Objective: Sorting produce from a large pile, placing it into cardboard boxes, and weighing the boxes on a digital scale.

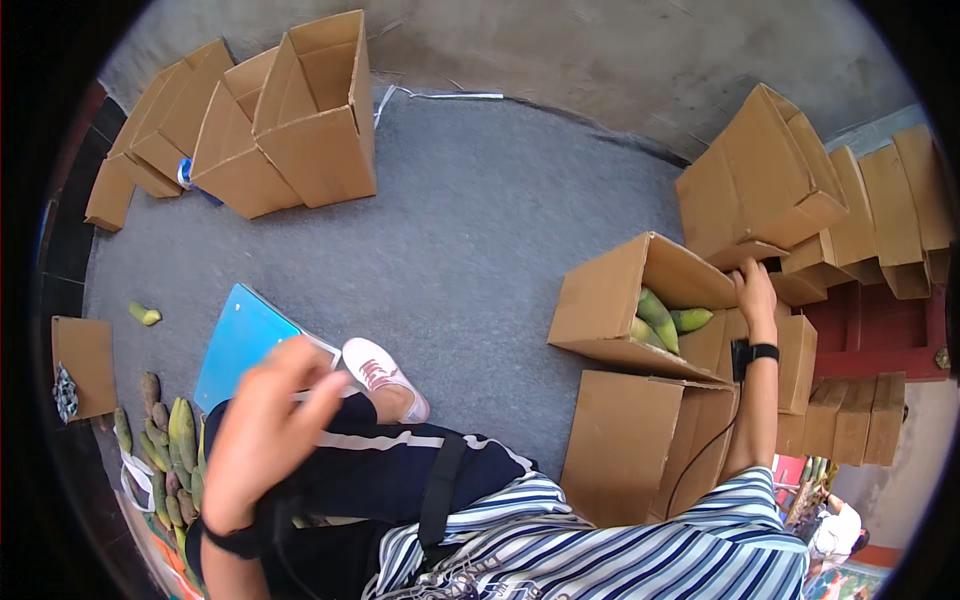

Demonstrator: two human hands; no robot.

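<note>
packing step: right hand (755,290) grips open carton (640,300) flap; left hand (265,430) loosely open, empty. next: fetch fruit pile (170,450) piece.

Open box (640,300) under right hand (755,292): matt brown corrugated cardboard, creased flaps. Fruit (660,318) inside it: smooth, waxy green skin. Beside left hand (262,430): glossy blue plastic board (240,340), white cloth shoe (385,375). Floor covering (470,230) beyond: rough grey felt-like mat.

Left hand (262,435) raised, right hand (755,290) outstretched.
</note>
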